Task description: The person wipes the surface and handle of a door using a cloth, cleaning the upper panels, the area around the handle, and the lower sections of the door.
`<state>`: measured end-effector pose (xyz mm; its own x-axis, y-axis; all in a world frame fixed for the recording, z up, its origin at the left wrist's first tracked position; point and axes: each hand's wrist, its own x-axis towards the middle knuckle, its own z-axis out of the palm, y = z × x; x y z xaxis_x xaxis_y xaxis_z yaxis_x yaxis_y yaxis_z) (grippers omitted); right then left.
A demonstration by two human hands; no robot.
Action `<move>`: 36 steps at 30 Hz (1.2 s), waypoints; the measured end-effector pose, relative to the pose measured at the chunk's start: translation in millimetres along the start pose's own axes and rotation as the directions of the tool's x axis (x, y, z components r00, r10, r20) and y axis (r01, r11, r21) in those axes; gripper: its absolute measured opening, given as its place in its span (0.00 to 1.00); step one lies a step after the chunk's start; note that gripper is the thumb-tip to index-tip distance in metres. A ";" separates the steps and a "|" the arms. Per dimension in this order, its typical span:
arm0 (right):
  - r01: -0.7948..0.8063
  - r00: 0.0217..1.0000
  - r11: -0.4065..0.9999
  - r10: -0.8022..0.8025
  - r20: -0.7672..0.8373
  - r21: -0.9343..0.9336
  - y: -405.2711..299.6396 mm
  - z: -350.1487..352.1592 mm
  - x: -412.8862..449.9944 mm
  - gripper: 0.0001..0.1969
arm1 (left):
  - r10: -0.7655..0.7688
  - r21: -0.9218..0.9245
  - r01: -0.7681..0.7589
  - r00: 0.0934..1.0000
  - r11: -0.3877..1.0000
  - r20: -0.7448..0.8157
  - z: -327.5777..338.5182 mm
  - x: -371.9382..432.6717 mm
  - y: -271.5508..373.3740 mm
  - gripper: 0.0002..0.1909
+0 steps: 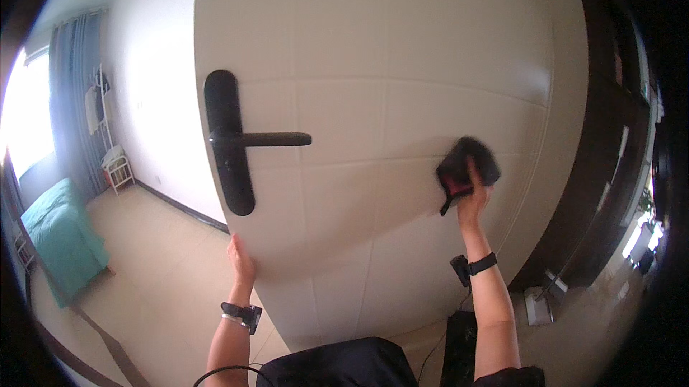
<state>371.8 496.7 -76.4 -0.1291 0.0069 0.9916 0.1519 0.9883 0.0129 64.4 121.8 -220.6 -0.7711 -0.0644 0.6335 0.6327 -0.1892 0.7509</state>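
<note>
A white panelled door (344, 118) with shallow grooves fills the middle of the view. Near its left edge sits a black door handle (277, 139) on a long black plate. My left hand (240, 260) rests against the door's left edge, below the plate, holding no loose object. Toward the door's right side, my right hand (473, 193) holds a dark cloth (473, 158) with a reddish part against the door's face; it is slightly blurred. Both wrists wear black straps with small devices.
At the left are a bed with a teal cover (67, 241), a blue curtain (78, 101) and a white clothes rack (105, 112). A white dustpan (538, 307) stands on the floor at the lower right, near dark cabinetry (597, 171). A black box-like object (458, 349) is below my right arm.
</note>
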 end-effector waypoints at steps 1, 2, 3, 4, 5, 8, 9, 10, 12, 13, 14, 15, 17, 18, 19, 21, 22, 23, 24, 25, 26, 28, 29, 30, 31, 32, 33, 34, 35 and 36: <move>-0.133 0.988 0.991 0.130 -0.084 -0.034 -0.2 6.9 4.7 0.31 | -0.007 0.004 0.007 1.000 1.000 -0.006 3.1 0.2 0.3 0.29; -0.261 0.953 0.964 0.250 -0.172 -0.046 -0.5 13.5 10.6 0.34 | -0.013 0.015 0.012 1.000 1.000 0.014 4.7 0.0 1.0 0.30; -0.274 0.943 0.961 0.259 -0.211 -0.044 -15.5 25.7 18.5 0.33 | 0.002 0.019 -0.003 1.000 1.000 0.008 3.0 0.1 3.7 0.31; -0.284 0.930 0.958 0.264 -0.254 -0.045 -31.3 33.7 28.5 0.33 | 0.020 0.017 -0.020 1.000 1.000 0.003 2.6 0.2 8.0 0.31; -0.223 0.933 0.974 0.203 -0.298 -0.036 -54.4 41.4 33.6 0.32 | 0.033 0.016 -0.033 0.999 0.999 -0.001 2.9 0.4 10.6 0.31; -0.094 0.964 0.995 0.085 -0.251 -0.024 -104.4 63.6 39.2 0.30 | -0.054 0.069 0.051 0.998 0.996 0.029 -0.4 3.7 -1.4 0.33; -0.084 0.975 0.996 0.073 -0.212 -0.043 -125.7 68.6 40.9 0.31 | -0.039 0.059 0.039 0.999 0.997 0.005 -1.6 3.1 0.2 0.34; -0.053 0.984 0.998 0.044 -0.174 -0.046 -146.1 74.7 42.4 0.31 | -0.032 0.061 0.032 0.999 0.998 -0.010 -2.6 2.9 0.9 0.34; 0.018 0.991 1.000 -0.017 -0.133 0.008 -179.8 82.6 48.9 0.30 | -0.010 0.025 0.011 0.999 1.000 -0.030 8.8 0.7 6.6 0.35; 0.058 0.990 0.995 -0.047 -0.129 0.077 -195.6 87.9 51.1 0.28 | 0.003 -0.004 -0.004 0.999 1.000 -0.045 11.7 -1.3 8.7 0.36; 0.086 0.994 0.988 -0.078 -0.074 0.126 -214.6 98.5 45.6 0.25 | 0.005 0.012 -0.004 0.999 1.000 -0.051 3.1 0.1 2.5 0.36; 0.115 0.993 0.979 -0.113 -0.020 0.167 -229.9 102.3 38.0 0.22 | -0.042 0.006 0.042 0.999 0.999 -0.013 -4.0 2.8 -5.6 0.36; 0.225 0.957 0.934 -0.265 0.119 0.277 -245.7 101.2 9.4 0.18 | -0.098 0.004 0.098 0.995 0.995 0.036 -8.7 -0.5 -9.6 0.36; 0.258 0.939 0.927 -0.306 0.153 0.274 -246.3 99.8 -8.3 0.18 | -0.122 -0.048 0.124 0.992 0.991 0.036 -2.6 -1.3 -5.6 0.36; 0.289 0.919 0.917 -0.347 0.187 0.276 -247.4 100.1 -27.9 0.17 | -0.146 -0.096 0.149 0.989 0.984 0.035 0.9 -1.6 -1.5 0.36; 0.301 0.868 0.896 -0.399 0.295 0.326 -239.7 92.5 -65.6 0.16 | -0.084 -0.093 0.088 0.995 0.992 0.046 0.9 -1.3 7.4 0.34; 0.330 0.836 0.884 -0.437 0.332 0.331 -235.0 88.4 -85.6 0.16 | -0.035 -0.064 0.037 0.999 0.997 0.025 2.1 -1.8 10.0 0.33; 0.308 0.783 0.895 -0.431 0.448 0.322 -232.1 82.7 -104.1 0.16 | -0.015 -0.051 0.016 1.000 0.999 0.019 3.5 -2.8 10.4 0.33; 0.276 0.707 0.898 -0.431 0.561 0.342 -225.0 76.7 -124.5 0.18 | 0.007 -0.040 -0.006 1.000 0.999 0.012 5.2 -3.5 11.4 0.32; 0.238 0.615 0.903 -0.426 0.664 0.358 -216.7 69.3 -142.0 0.19 | -0.041 -0.087 0.044 0.998 0.995 0.036 3.7 -2.3 9.2 0.31; 0.235 0.613 0.904 -0.424 0.667 0.358 -211.3 60.6 -151.8 0.19 | -0.089 -0.126 0.096 0.994 0.987 0.060 -1.3 -1.4 7.3 0.29; 0.236 0.330 0.923 -0.371 0.868 0.304 -192.9 35.5 -166.2 0.20 | -0.078 -0.109 0.084 0.995 0.991 0.061 -2.9 -1.1 13.4 0.29; 0.228 0.325 0.928 -0.359 0.875 0.296 -177.8 28.5 -187.5 0.20 | -0.058 -0.087 0.062 0.997 0.994 0.054 -1.0 -0.9 16.8 0.28; 0.028 0.442 0.973 -0.216 0.871 0.228 -155.8 24.9 -217.2 0.20 | -0.036 -0.090 0.040 0.998 0.995 0.045 6.2 -0.7 17.1 0.28; -0.183 0.526 0.967 -0.057 0.849 0.179 -138.7 20.3 -237.3 0.20 | -0.015 -0.085 0.018 0.999 0.996 0.031 10.4 -0.1 16.1 0.28; -0.638 0.343 0.757 0.115 0.932 0.142 -131.8 4.7 -222.6 0.21 | -0.019 -0.088 0.020 1.000 0.996 0.007 3.4 2.2 11.2 0.28; -0.930 0.088 0.367 0.188 0.978 0.014 -122.5 -15.5 -204.6 0.23 | -0.024 -0.099 0.023 1.000 0.995 -0.009 1.2 3.5 6.3 0.28; -0.981 0.188 0.089 0.245 0.951 0.171 -101.6 -24.5 -223.4 0.23 | -0.033 -0.104 0.034 0.999 0.994 0.011 3.1 4.3 2.4 0.28; -0.967 0.223 -0.054 0.301 0.927 0.251 -87.3 -32.4 -244.4 0.23 | -0.060 -0.123 0.062 0.998 0.990 0.023 4.6 6.0 -1.2 0.27; -0.924 0.253 -0.191 0.350 0.902 0.333 -80.9 -39.4 -256.7 0.23 | -0.081 -0.130 0.085 0.996 0.988 0.042 7.6 4.6 -3.0 0.27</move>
<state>431.3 409.0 -326.9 -0.8633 0.4851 0.1390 -0.2357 -0.1441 -0.9611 59.6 129.6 -218.5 -0.8158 -0.0075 0.5783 0.5498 -0.3202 0.7715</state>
